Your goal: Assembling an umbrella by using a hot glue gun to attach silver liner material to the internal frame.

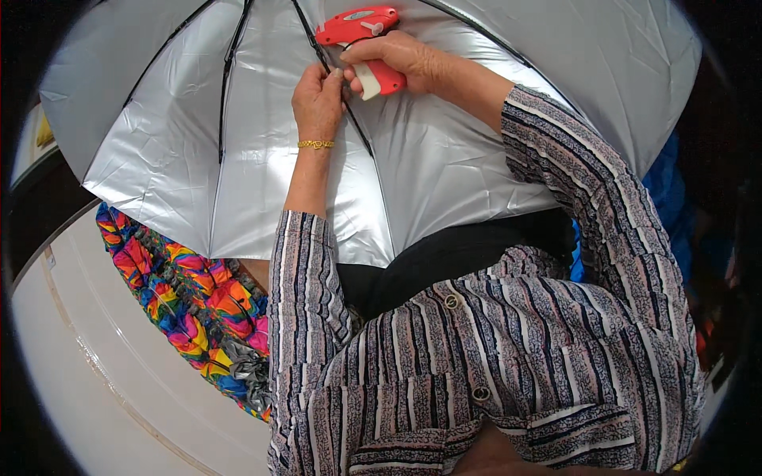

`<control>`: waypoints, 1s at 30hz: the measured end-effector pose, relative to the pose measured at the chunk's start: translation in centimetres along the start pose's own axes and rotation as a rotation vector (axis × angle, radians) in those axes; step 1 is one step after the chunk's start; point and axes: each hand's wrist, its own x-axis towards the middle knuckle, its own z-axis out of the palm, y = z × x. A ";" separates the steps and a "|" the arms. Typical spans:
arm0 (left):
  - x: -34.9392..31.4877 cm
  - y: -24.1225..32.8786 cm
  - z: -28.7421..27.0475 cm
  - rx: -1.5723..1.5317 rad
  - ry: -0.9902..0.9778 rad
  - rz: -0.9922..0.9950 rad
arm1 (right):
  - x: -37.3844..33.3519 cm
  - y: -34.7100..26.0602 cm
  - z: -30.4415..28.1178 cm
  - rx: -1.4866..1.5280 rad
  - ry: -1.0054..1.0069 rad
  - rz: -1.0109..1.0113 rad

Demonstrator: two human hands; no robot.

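Observation:
An open umbrella with a silver canopy (270,143) spreads over my lap, its inner side and black ribs facing me. My left hand (317,107), with a gold bracelet at the wrist, is closed in a pinch on a black umbrella rib (361,131). Close beside it, my right hand (397,62) is wrapped round a red and white pistol-shaped hand tool (357,25). Its red body lies above my thumb, and the handle shows below my fingers. The fingertips of both hands nearly meet at the rib. What the tool's front end touches is too small to tell.
Several folded rainbow-coloured umbrellas or cloth bundles (190,293) lie at the left, below the canopy's edge. A pale curved surface (71,357) is at the lower left. Some blue material (671,194) shows at the right, behind my sleeve.

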 end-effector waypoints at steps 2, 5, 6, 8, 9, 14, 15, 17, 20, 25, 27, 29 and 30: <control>0.0 0.0 0.0 -0.002 0.001 -0.010 | 0.0 0.0 0.0 -0.009 0.004 -0.004; 0.2 -0.2 -0.1 -0.022 -0.006 -0.026 | 0.2 0.1 -0.1 -0.057 0.010 -0.024; 0.3 -0.2 -0.1 -0.025 -0.007 -0.028 | 0.2 0.1 -0.1 -0.088 0.008 -0.035; 0.3 -0.4 -0.1 -0.031 -0.010 -0.023 | 0.2 0.1 -0.1 -0.114 0.003 -0.051; 0.3 -0.4 -0.2 -0.032 -0.013 -0.015 | 0.2 0.2 -0.1 -0.108 0.000 -0.056; 0.2 -0.6 0.0 -0.020 0.004 -0.026 | 0.1 0.4 0.0 -0.022 0.012 -0.032; 0.2 -0.6 0.0 -0.016 0.012 -0.031 | 0.1 0.4 0.1 -0.014 0.010 -0.034; 0.1 -0.6 0.0 -0.008 0.018 -0.036 | 0.1 0.5 0.2 -0.010 0.010 -0.037; 0.1 -0.6 -0.1 0.014 0.020 -0.034 | 0.2 0.5 0.3 -0.024 0.021 -0.042; -0.1 -0.5 -0.1 0.016 0.014 -0.024 | 0.2 0.8 0.2 -0.076 0.007 -0.041; -0.2 -0.6 0.0 -0.009 0.022 -0.020 | 0.3 0.9 0.1 -0.091 0.028 -0.034; -0.3 -0.7 0.1 -0.033 0.031 -0.010 | 0.6 1.1 0.2 -0.087 0.021 -0.043; -0.4 -0.7 0.1 -0.050 0.036 -0.005 | 0.7 1.1 0.2 -0.032 0.028 -0.020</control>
